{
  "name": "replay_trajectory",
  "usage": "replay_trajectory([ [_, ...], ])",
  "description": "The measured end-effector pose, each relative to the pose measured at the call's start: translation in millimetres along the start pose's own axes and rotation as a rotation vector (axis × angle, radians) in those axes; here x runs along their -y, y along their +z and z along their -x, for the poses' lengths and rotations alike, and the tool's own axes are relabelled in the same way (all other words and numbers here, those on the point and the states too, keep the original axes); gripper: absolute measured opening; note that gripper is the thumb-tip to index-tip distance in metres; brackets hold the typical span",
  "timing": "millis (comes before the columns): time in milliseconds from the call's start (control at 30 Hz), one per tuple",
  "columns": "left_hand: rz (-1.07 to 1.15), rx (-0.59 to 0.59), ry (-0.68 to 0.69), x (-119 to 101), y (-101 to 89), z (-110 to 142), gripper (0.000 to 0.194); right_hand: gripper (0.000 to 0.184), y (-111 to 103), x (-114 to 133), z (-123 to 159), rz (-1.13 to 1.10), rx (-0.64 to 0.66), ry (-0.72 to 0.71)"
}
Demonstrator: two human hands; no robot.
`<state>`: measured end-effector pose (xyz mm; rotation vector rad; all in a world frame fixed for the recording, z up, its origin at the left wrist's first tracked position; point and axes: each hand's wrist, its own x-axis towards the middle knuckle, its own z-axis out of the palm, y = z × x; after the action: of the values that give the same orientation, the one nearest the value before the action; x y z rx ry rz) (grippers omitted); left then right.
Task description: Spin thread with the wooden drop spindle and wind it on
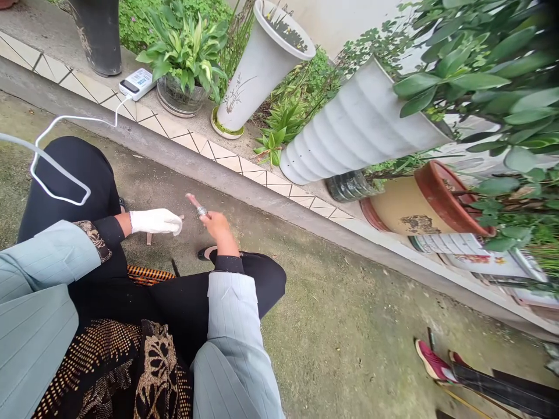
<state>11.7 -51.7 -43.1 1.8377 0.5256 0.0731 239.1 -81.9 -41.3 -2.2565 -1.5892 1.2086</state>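
My left hand (pixel 154 221) wears a white knitted glove, its fingers curled together. Small bits of brown wood-like material show at its fingertips and below the palm; what it grips is hidden. Just to the right, my bare right hand (pixel 215 227) is closed around a short tool (pixel 201 210) with a silvery, ring-like wrapped section and a pinkish-brown end pointing up and left. The rest of this tool is covered by my fingers, so its kind is unclear. Both hands are over the concrete ground between my knees, a small gap apart.
A tiled ledge (pixel 236 164) runs diagonally ahead, bearing potted plants, a tall white planter (pixel 257 67) and a ribbed grey planter (pixel 358 128). A white device (pixel 137 84) with a white cable (pixel 65 117) lies there. Another person's red shoe (pixel 432 361) is at lower right.
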Motion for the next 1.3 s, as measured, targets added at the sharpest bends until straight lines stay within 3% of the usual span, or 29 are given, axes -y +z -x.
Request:
replay_trajectory([
  [67,-0.066,-0.044,-0.003,-1.1,-2.4,0.9,0.032,0.018,2.1,-1.3,2.5,0.222,0.291,0.055],
  [167,-0.144,-0.135,-0.036,3.0,-8.8,0.8,0.032,0.015,5.8,0.3,10.5,0.199,0.738,0.044],
  [233,-0.183,-0.196,-0.057,9.6,-12.2,-0.6,0.033,0.016,6.2,3.4,16.3,0.049,0.9,-0.071],
  [300,-0.179,-0.239,-0.058,17.3,-13.7,-2.8,0.037,0.022,3.5,6.6,21.3,-0.127,0.969,-0.238],
  [367,-0.114,-0.249,-0.035,23.8,-13.4,-4.7,0.041,0.026,-1.4,8.4,24.2,-0.328,0.878,-0.386],
  [467,0.052,-0.173,-0.002,27.3,-10.5,-5.5,0.046,0.03,-8.2,6.7,21.8,-0.692,0.417,-0.452],
  [567,0.213,-0.023,-0.002,24.7,-5.5,-4.8,0.048,0.03,-8.0,1.4,10.9,-0.815,-0.007,-0.331],
  [633,0.254,0.034,-0.017,22.5,-1.8,-4.7,0.047,0.026,-4.1,-1.6,2.3,-0.61,-0.109,-0.189],
  [767,0.183,0.041,-0.033,19.9,1.9,-5.0,0.044,0.019,4.2,-1.5,-5.8,-0.055,-0.051,-0.021],
  [867,0.078,-0.014,-0.056,17.8,-0.1,-3.4,0.04,0.017,5.8,1.7,-1.9,0.15,0.131,0.014],
  [1000,-0.061,-0.025,-0.059,17.0,-4.4,-1.3,0.034,0.019,5.0,4.5,9.1,0.192,0.615,0.028],
  [1067,-0.064,-0.014,-0.035,19.0,-6.5,-1.9,0.035,0.022,2.6,5.2,15.3,0.098,0.826,-0.061],
  [1133,0.0,-0.029,-0.004,22.0,-8.5,-3.0,0.037,0.027,-2.7,5.4,21.5,-0.099,0.919,-0.226],
  [1200,0.114,-0.056,0.028,24.6,-9.9,-4.0,0.04,0.032,-10.1,4.8,26.5,-0.384,0.799,-0.379],
  [1300,0.261,-0.065,0.047,25.6,-10.8,-3.9,0.044,0.037,-18.8,2.4,26.7,-0.754,0.308,-0.415],
])
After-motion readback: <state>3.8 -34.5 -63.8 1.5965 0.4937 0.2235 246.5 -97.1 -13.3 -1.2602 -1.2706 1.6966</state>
